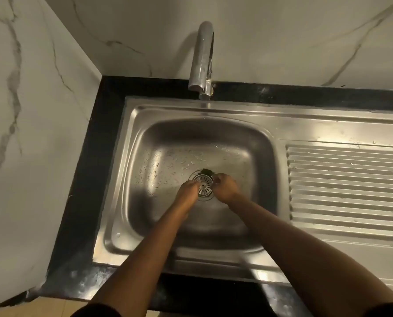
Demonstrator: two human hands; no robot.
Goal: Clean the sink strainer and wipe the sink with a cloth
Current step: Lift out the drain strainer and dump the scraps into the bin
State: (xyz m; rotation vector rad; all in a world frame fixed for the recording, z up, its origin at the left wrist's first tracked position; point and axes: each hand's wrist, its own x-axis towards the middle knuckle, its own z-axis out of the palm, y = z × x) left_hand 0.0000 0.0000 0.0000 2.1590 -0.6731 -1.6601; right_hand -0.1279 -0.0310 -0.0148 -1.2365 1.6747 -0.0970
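Head view: my left hand [187, 189] and right hand [224, 187] fingers pinch the strainer [204, 185] rim in the sink [126, 179]; lift evenly, avoid spilling debris.

White marble-look wall panels with grey veins [30, 110] met in a corner behind a glossy black stone countertop [85, 179], which was speckled with water. A curved chrome tap [202, 58] rose at the back edge. Warm light glinted off the metal, and pale tan floor tiles [30, 310] showed below.
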